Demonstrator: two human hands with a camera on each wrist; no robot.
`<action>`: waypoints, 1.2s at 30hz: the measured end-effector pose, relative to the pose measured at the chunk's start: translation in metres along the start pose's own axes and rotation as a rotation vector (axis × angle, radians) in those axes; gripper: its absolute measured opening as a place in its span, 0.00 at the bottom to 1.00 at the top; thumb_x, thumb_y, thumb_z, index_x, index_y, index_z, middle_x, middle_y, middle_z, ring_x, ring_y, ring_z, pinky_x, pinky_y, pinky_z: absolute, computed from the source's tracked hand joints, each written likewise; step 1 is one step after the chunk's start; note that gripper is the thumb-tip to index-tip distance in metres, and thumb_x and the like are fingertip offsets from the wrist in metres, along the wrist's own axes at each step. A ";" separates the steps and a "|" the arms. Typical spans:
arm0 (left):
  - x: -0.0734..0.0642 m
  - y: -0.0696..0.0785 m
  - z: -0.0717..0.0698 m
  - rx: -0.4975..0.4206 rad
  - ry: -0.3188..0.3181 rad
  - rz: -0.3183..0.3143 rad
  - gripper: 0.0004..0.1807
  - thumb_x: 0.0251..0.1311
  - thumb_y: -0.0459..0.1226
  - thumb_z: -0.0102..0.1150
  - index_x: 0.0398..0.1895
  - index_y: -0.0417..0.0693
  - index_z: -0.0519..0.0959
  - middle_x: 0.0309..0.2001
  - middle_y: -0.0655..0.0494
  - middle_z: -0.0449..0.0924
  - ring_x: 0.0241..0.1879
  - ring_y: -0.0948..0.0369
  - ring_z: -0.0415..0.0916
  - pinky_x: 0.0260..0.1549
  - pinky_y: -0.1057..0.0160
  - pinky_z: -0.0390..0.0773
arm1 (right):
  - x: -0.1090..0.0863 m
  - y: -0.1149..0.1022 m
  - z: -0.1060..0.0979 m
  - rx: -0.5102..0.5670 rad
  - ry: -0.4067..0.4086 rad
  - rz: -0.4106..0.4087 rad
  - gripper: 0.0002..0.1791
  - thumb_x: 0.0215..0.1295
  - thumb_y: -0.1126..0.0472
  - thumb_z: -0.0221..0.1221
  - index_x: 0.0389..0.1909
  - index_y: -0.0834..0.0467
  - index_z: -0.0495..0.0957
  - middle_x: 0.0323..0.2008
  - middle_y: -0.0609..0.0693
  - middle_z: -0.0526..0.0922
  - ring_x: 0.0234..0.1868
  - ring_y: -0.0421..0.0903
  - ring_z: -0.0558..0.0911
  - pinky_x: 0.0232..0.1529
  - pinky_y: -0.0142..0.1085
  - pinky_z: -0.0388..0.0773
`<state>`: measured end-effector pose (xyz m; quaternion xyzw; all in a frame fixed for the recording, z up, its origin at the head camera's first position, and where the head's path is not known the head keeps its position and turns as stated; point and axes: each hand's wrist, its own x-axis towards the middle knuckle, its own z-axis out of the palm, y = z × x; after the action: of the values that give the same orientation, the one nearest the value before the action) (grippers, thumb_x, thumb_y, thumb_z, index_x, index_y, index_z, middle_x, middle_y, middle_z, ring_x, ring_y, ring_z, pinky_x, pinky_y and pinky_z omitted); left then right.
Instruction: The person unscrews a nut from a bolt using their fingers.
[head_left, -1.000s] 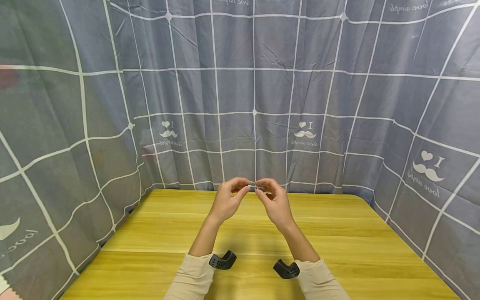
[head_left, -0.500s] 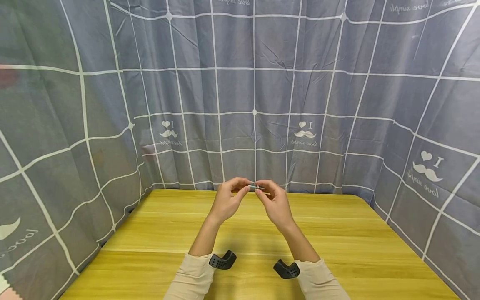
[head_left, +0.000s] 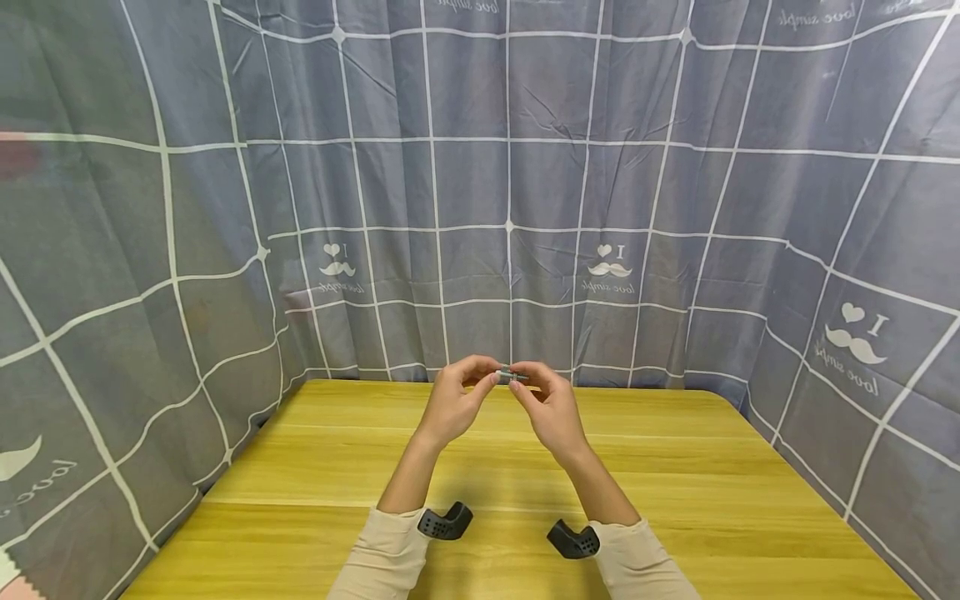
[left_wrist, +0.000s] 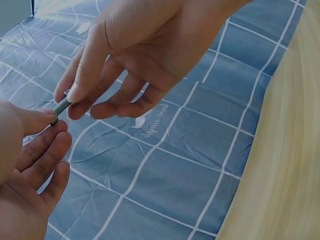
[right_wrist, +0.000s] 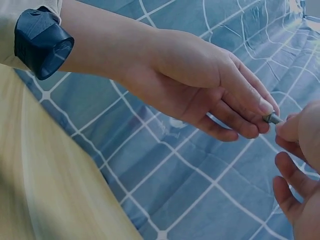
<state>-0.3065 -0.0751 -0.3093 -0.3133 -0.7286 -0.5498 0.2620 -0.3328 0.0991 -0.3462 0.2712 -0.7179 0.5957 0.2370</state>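
Observation:
In the head view, my two hands meet above the far part of the table around a small metal bolt that lies roughly level. My left hand pinches its left end between thumb and fingers. The right hand pinches the other side, where a small nut-like ring shows at the thumb tip. Screw threads on the bolt show between both sets of fingertips in the left wrist view. A wider piece sits by the left thumb there. In the right wrist view, fingertips cover most of the bolt.
A yellow wood-grain table lies below the hands. Grey curtains with a white grid hang behind it and along both sides. Each wrist wears a black device, one on the left and one on the right.
Both arms stay almost in place. The right fingertips shift very slightly around the bolt, and its visible part changes a little. Both hands keep their grip.

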 end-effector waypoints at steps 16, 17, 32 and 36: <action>-0.001 0.002 0.000 0.004 -0.004 0.004 0.05 0.69 0.22 0.60 0.43 0.28 0.83 0.38 0.38 0.85 0.40 0.42 0.82 0.47 0.41 0.80 | -0.001 0.000 0.000 0.033 0.008 0.000 0.19 0.74 0.66 0.63 0.63 0.61 0.78 0.56 0.61 0.82 0.54 0.55 0.83 0.52 0.40 0.80; -0.001 0.002 0.000 0.005 -0.003 0.004 0.05 0.69 0.22 0.59 0.44 0.28 0.83 0.38 0.38 0.85 0.40 0.43 0.82 0.47 0.40 0.80 | -0.001 0.000 0.000 0.030 0.010 0.004 0.19 0.74 0.65 0.62 0.63 0.62 0.78 0.56 0.60 0.82 0.54 0.55 0.83 0.52 0.39 0.80; 0.000 0.001 0.000 0.004 0.001 0.005 0.05 0.68 0.22 0.59 0.43 0.27 0.83 0.38 0.37 0.85 0.40 0.42 0.82 0.47 0.38 0.80 | 0.000 -0.002 0.000 0.018 0.036 0.037 0.15 0.76 0.65 0.61 0.59 0.65 0.81 0.51 0.60 0.85 0.52 0.57 0.83 0.52 0.38 0.79; 0.000 0.000 0.001 0.010 0.005 0.005 0.05 0.68 0.22 0.60 0.42 0.28 0.83 0.38 0.37 0.85 0.39 0.42 0.83 0.45 0.41 0.81 | 0.000 -0.002 0.000 0.025 0.044 0.036 0.11 0.74 0.69 0.61 0.53 0.67 0.83 0.48 0.59 0.86 0.50 0.57 0.84 0.51 0.37 0.79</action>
<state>-0.3067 -0.0744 -0.3096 -0.3126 -0.7299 -0.5463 0.2668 -0.3316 0.0985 -0.3443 0.2480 -0.7097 0.6146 0.2388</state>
